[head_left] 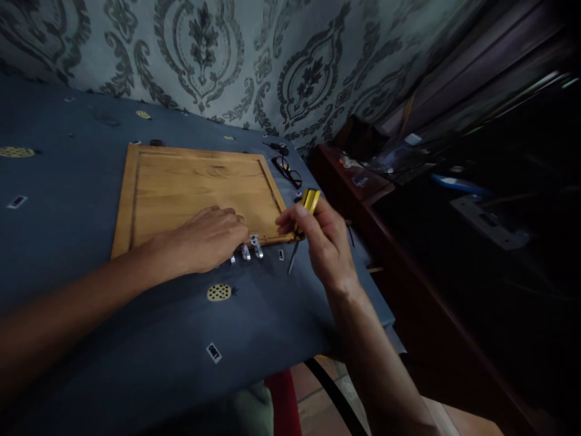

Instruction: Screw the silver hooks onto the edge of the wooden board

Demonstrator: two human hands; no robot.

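Left hand (209, 239) palm down, fingers bent; right hand (323, 241) raised, fingers pinched closed.

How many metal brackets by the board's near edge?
3 metal brackets, in a row against the board's near edge beside the left hand; others may hide under it.

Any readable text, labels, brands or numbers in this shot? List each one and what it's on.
No text can be read.
Front patch, a small rectangle printed on the blue cloth: seems to hold lettering, too blurred.
Left patch, same kind of print: too small.
Yellow-handled screwdriver in the right hand: no marking shows.
Wooden board under the left hand: no print.
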